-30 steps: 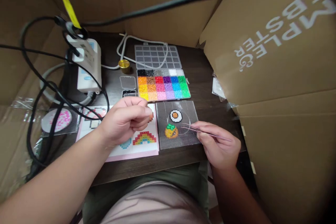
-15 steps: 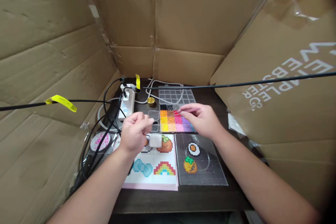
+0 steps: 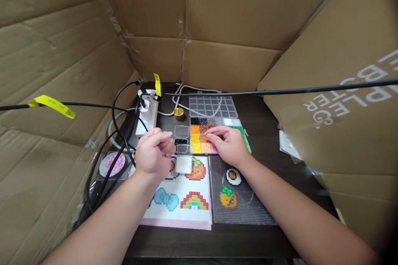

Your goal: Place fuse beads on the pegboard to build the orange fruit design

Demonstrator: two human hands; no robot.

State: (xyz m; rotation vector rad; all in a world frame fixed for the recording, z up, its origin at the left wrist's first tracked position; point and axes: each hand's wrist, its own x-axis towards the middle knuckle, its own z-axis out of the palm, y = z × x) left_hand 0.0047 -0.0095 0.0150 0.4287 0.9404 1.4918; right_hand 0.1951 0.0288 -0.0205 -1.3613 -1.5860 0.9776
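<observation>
The tweezers (image 3: 221,133) are gripped by the thumb and fingers of the right hand (image 3: 230,144); a second ago they were above the pegboard (image 3: 222,216), and half a second ago over the red and brown middle of the box (image 3: 199,153). Their tips now sit over its left side, among yellow and orange, so the work appears to have shifted from placing to picking. Whether the tips pinch a bead is too small to tell.

The box keeps each colour in its own compartment, blacks and greys along the back edge; its lid (image 3: 214,103) lies open behind. The left hand (image 3: 155,153) is curled closed in front of the small case (image 3: 183,149), which holds black beads; whether it grips anything cannot be told. A white case (image 3: 184,165) rests on the sheet (image 3: 174,216) at its back edge.

On the pegboard stand a bead egg (image 3: 233,177) and fruit (image 3: 228,198). Near the table's left edge, a dish (image 3: 103,167) carries pink beads.
</observation>
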